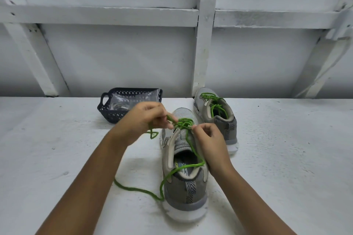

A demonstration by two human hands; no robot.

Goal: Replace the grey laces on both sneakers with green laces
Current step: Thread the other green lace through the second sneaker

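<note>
Left hand point(145, 118) pinches green lace point(184, 122) | right hand point(208, 139) pinches it too | basket point(107, 111) just behind left hand

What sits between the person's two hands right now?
In the head view, between the left hand and right hand lie the crossed green lace and the tongue of the near grey mesh sneaker.

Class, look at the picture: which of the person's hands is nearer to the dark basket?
Left. The left hand, pinching the green lace, is just in front of the basket; the right hand is farther, on the other side of the near sneaker.
</note>
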